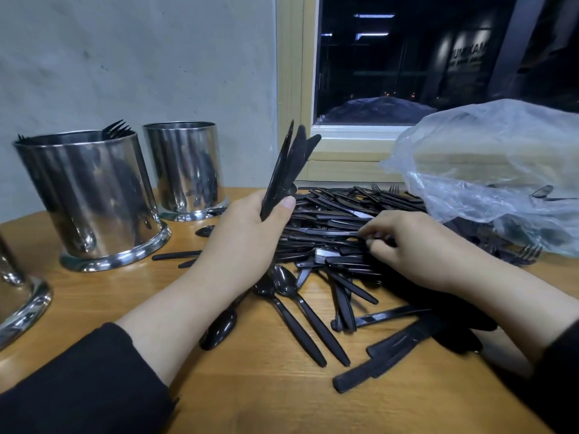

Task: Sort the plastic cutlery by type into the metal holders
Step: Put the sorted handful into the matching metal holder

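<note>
Left hand (pixel 250 236): at about 10 o'clock from the heap, raised off the table, its grip clamped round the handles of a bunch of knives (pixel 289 164) that fan upward.
Right hand (pixel 416 245): down on the heap at 3 o'clock from the left hand, fingers curled and pinching at a piece in the pile; which type it is I cannot tell.
Heap of cutlery (pixel 338 220): a dense black tangle of knives, forks and spoons across the middle of the table (pixel 266 402), with two spoons (pixel 300 314) lying loose at its 6 o'clock edge.
Holders: the near holder (pixel 91 198) at 9 o'clock has forks (pixel 117 128) showing above its rim; the far holder (pixel 186 170) stands just beyond it at 10 o'clock, contents hidden; a third holder (pixel 18 296) is cut off at the left edge.
Plastic bag (pixel 488 177): slumped over the heap at 2 o'clock, covering more pieces.
Risk: the bunch is fanned and held only by the handles, so adding another could loosen it and let knives slide back into the pile.
Risk: everything is black and tangled, so a fork could ride along unnoticed into the wrong holder.
</note>
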{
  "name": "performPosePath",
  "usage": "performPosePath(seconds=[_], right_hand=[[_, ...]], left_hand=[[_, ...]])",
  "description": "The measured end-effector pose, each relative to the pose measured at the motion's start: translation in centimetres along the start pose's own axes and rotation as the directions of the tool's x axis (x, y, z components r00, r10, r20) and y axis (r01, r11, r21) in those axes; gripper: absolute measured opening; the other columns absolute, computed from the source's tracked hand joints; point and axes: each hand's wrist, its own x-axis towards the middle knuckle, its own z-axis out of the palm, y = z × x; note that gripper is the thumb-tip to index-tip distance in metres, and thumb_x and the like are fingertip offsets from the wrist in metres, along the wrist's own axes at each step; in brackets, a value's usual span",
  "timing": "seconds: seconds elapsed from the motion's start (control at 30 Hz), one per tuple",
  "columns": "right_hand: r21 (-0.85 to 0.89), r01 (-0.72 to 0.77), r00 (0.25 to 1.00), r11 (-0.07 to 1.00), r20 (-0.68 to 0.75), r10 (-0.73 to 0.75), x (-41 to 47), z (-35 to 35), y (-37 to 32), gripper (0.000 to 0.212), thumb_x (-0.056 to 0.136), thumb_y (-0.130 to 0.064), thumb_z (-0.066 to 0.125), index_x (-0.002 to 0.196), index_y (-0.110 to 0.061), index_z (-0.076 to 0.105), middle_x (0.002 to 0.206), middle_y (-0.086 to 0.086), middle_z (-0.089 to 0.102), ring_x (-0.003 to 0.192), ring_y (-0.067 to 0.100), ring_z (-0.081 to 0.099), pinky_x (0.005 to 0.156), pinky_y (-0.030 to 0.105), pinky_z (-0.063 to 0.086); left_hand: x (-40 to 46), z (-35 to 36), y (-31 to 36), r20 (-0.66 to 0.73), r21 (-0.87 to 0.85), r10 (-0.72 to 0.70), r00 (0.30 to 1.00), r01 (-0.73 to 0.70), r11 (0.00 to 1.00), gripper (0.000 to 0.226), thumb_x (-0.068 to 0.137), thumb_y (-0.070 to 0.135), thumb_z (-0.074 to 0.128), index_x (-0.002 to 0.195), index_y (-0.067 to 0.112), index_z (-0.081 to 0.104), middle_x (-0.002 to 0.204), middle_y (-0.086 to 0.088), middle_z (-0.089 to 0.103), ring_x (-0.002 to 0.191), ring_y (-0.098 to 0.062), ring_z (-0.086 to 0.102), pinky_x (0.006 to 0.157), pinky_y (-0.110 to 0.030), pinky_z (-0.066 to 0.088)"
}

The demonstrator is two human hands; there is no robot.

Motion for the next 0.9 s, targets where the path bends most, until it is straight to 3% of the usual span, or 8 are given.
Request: performPosePath(seconds=[0.1, 0.2, 0.27, 0.47, 0.7, 0.8, 0.9], right_hand=[[-0.026, 0.019, 1.000, 0.999, 0.000, -0.019, 0.2, 0.2, -0.1, 0.033, 0.093, -0.023, 0.055, 0.123, -0.030, 0.067, 0.127, -0.011, 0.058, 0.117, 0.017, 0.057, 0.103, 0.040, 0.045], [-0.027, -0.028, 0.996, 0.999, -0.084, 0.026, 0.7, 0.5, 0.2, 0.037, 0.095, -0.017, 0.052, 0.128, -0.025, 0.065, 0.133, -0.005, 0.057, 0.123, 0.020, 0.054, 0.105, 0.038, 0.043], [-0.083, -0.081, 0.996, 0.993, -0.044, 0.078, 0.9, 0.9, 0.6, 0.039, 0.097, -0.017, 0.050, 0.134, -0.025, 0.061, 0.136, -0.001, 0.059, 0.125, 0.023, 0.055, 0.104, 0.038, 0.044], [-0.127, -0.090, 0.995, 0.988, -0.041, 0.086, 1.0, 1.5, 1.4, 0.026, 0.093, -0.017, 0.056, 0.115, -0.023, 0.069, 0.114, 0.002, 0.061, 0.109, 0.029, 0.061, 0.091, 0.042, 0.049], [-0.086, -0.061, 0.994, 0.994, -0.096, 0.052, 1.0, 1.3, 1.3, 0.029, 0.092, -0.016, 0.061, 0.117, -0.024, 0.073, 0.110, -0.001, 0.062, 0.109, 0.027, 0.061, 0.092, 0.036, 0.047], [-0.044, -0.028, 0.984, 0.999, -0.177, 0.020, 0.9, 1.1, 1.3, 0.020, 0.095, -0.019, 0.063, 0.111, -0.022, 0.074, 0.107, -0.003, 0.063, 0.106, 0.025, 0.061, 0.088, 0.035, 0.047], [0.035, 0.019, 0.951, 0.999, -0.309, -0.007, 0.6, 0.2, 0.6, 0.020, 0.099, -0.020, 0.060, 0.114, -0.022, 0.072, 0.112, -0.004, 0.065, 0.105, 0.021, 0.061, 0.084, 0.029, 0.042]], left_hand=[[-0.1, 0.1, -0.1, 0.035, 0.025, 0.007, 0.999, -0.008, 1.000, 0.030, 0.103, 0.048, 0.048, 0.080, 0.030, 0.058, 0.050, 0.016, 0.045, 0.047, -0.005, 0.041, 0.060, -0.034, 0.042], [-0.2, 0.5, -0.1, 0.055, 0.041, 0.014, 0.998, -0.016, 0.999, 0.036, 0.102, 0.049, 0.049, 0.079, 0.022, 0.054, 0.055, 0.011, 0.040, 0.049, -0.011, 0.039, 0.059, -0.035, 0.040], [-0.2, 0.6, -0.1, 0.055, 0.045, 0.010, 0.998, -0.013, 0.999, 0.037, 0.102, 0.050, 0.049, 0.077, 0.023, 0.053, 0.053, 0.012, 0.039, 0.048, -0.010, 0.039, 0.058, -0.036, 0.040], [-0.3, 0.5, 0.1, 0.049, 0.072, 0.002, 0.999, -0.006, 0.997, 0.043, 0.101, 0.051, 0.049, 0.087, 0.012, 0.059, 0.051, 0.012, 0.038, 0.047, -0.009, 0.039, 0.058, -0.037, 0.043], [-0.5, 0.4, 0.4, 0.053, 0.076, 0.008, 0.999, -0.012, 0.997, 0.044, 0.102, 0.050, 0.049, 0.091, 0.009, 0.062, 0.056, 0.006, 0.042, 0.051, -0.013, 0.042, 0.061, -0.040, 0.047], [-0.5, 0.3, 0.6, 0.030, 0.075, 0.018, 0.999, -0.021, 0.997, 0.041, 0.102, 0.049, 0.048, 0.089, 0.012, 0.063, 0.056, 0.005, 0.047, 0.053, -0.014, 0.046, 0.066, -0.046, 0.053], [-0.4, 0.2, 0.7, -0.049, 0.022, 0.015, 0.999, -0.014, 1.000, 0.034, 0.103, 0.046, 0.048, 0.082, 0.021, 0.062, 0.052, 0.005, 0.054, 0.049, -0.009, 0.051, 0.061, -0.038, 0.052]])
